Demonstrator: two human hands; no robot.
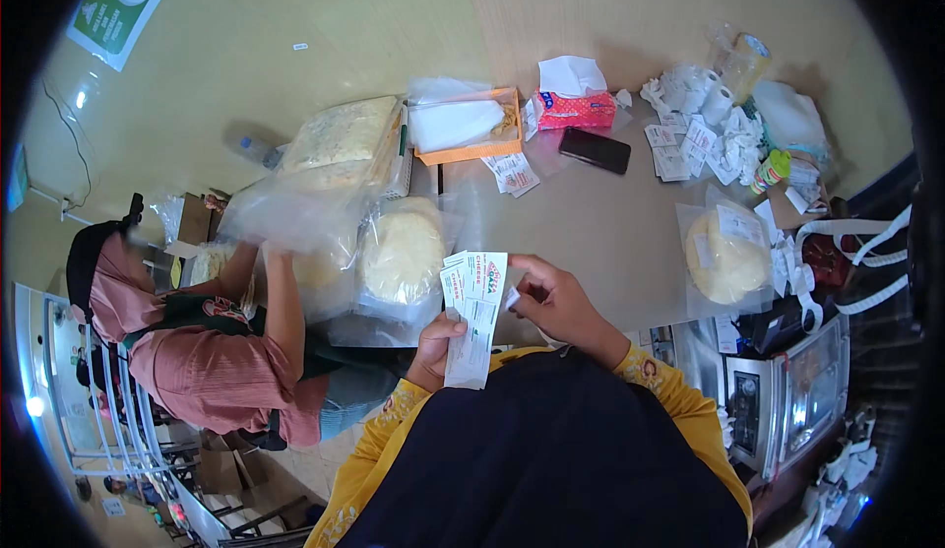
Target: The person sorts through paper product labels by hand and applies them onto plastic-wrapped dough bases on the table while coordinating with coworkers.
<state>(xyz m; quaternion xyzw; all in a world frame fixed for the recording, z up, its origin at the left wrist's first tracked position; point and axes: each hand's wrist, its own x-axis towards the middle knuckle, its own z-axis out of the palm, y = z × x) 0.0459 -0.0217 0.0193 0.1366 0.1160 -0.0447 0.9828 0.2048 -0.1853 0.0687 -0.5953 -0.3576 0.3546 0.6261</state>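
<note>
My left hand is closed on a small stack of printed white labels, some fanned at the top, with red lettering that includes "CHEESE". My right hand is just right of the labels, its index finger curved over and its thumb below. A small white piece of paper shows at the right thumb's tip. Beyond the labels, to the left, clear bags of round, pale flatbreads lie on the table. Another bagged stack of flatbreads, bearing a white label, lies at the right.
A co-worker at the left handles a clear plastic bag. Along the back are an orange box, a tissue pack, a phone, loose labels and crumpled paper. An oven stands below right.
</note>
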